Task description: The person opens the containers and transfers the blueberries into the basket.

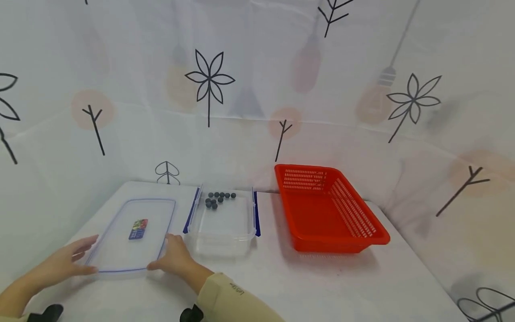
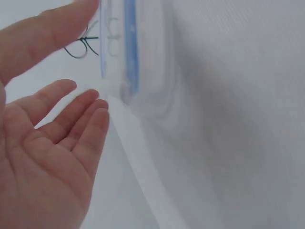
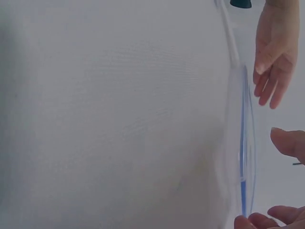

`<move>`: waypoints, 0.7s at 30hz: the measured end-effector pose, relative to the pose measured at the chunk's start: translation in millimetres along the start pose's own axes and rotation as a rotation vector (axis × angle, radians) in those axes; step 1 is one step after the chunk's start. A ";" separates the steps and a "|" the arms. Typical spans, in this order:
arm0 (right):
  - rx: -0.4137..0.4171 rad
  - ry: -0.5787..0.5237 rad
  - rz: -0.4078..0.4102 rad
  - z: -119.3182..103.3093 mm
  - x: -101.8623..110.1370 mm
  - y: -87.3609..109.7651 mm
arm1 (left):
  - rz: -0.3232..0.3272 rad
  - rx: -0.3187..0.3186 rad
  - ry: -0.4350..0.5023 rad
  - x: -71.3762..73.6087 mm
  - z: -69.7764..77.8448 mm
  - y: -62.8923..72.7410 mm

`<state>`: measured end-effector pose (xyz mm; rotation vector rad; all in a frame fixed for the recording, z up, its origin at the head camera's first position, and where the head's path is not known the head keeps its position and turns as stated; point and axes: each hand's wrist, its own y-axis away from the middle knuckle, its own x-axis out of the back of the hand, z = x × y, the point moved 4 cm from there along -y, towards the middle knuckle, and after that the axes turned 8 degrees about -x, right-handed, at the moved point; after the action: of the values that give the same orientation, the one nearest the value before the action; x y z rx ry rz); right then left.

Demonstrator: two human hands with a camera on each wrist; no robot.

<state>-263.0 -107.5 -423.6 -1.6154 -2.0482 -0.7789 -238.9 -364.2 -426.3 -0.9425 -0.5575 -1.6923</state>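
A clear plastic lid (image 1: 114,252) with a blue rim and a small colourful label (image 1: 138,229) lies at the table's left. My left hand (image 1: 60,268) is at its left front corner, thumb near the front edge, fingers extended along the side. In the left wrist view the fingers of that hand (image 2: 57,157) are loosely spread beside the clear plastic edge (image 2: 131,47). My right hand (image 1: 177,259) spans the right front corner, thumb at the front edge. The right wrist view has its thumb (image 3: 288,143) and fingertips spread apart, the fingertips right at the blue-rimmed edge (image 3: 243,143).
Right of the lid stands a clear container (image 1: 221,246) with blue side latches splayed out and several small dark balls (image 1: 214,206) inside at the back. Further right is a red perforated basket (image 1: 306,239). A patterned curtain (image 1: 249,143) hangs behind the white table (image 1: 314,290).
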 end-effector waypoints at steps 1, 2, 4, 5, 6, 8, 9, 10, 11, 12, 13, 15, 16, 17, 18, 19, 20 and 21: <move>-0.006 -0.015 -0.001 -0.2 2.3 1.8 | 0.019 -0.008 -0.003 -0.1 4.5 -1.9; -0.013 -0.031 -0.003 -0.2 4.4 3.9 | 0.037 -0.024 0.005 -0.9 9.6 -4.1; -0.009 -0.055 -0.011 -1.2 8.4 9.4 | 0.090 -0.052 0.017 -3.7 21.0 -8.1; -0.003 -0.061 -0.016 -1.4 10.3 12.7 | 0.119 -0.063 0.022 -5.7 27.1 -9.9; 0.007 -0.064 -0.020 -1.6 12.5 16.1 | 0.136 -0.071 0.037 -8.2 33.1 -12.0; 0.028 -0.074 -0.039 -1.3 16.9 23.3 | 0.171 -0.079 0.071 -13.4 44.7 -16.4; 0.045 -0.083 -0.053 -1.3 19.6 26.9 | 0.189 -0.070 0.077 -15.7 50.3 -18.6; 0.066 -0.091 -0.065 -0.7 22.6 30.4 | 0.203 -0.061 0.096 -18.2 55.7 -21.1; 0.090 -0.103 -0.078 -0.1 25.7 33.8 | 0.214 -0.047 0.108 -20.1 60.7 -23.6; 0.116 -0.120 -0.093 0.3 29.1 37.1 | 0.222 -0.033 0.129 -22.1 65.2 -26.0; 0.140 -0.142 -0.109 0.8 32.6 40.6 | 0.236 -0.023 0.144 -23.5 69.6 -28.4; 0.197 -0.172 -0.130 1.8 39.3 46.9 | 0.272 -0.014 0.172 -25.4 77.7 -32.6; 0.221 -0.181 -0.137 2.3 42.3 49.9 | 0.289 -0.012 0.190 -26.4 81.2 -34.8; 0.243 -0.190 -0.142 2.8 45.2 52.8 | 0.307 -0.017 0.205 -27.4 84.8 -37.1; 0.265 -0.194 -0.143 3.3 47.9 55.7 | 0.326 -0.023 0.217 -28.5 87.8 -39.5; 0.284 -0.194 -0.139 3.9 50.7 58.3 | 0.343 -0.027 0.229 -29.7 91.1 -42.1; 0.304 -0.192 -0.133 4.6 53.5 60.8 | 0.356 -0.029 0.241 -31.5 94.4 -45.2; 0.319 -0.191 -0.125 5.2 56.9 63.3 | 0.362 -0.034 0.268 -34.1 98.1 -48.9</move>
<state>-215.2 -51.4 -380.8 -1.4390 -2.2864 -0.3226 -250.4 -255.0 -392.9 -0.7705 -0.1672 -1.4696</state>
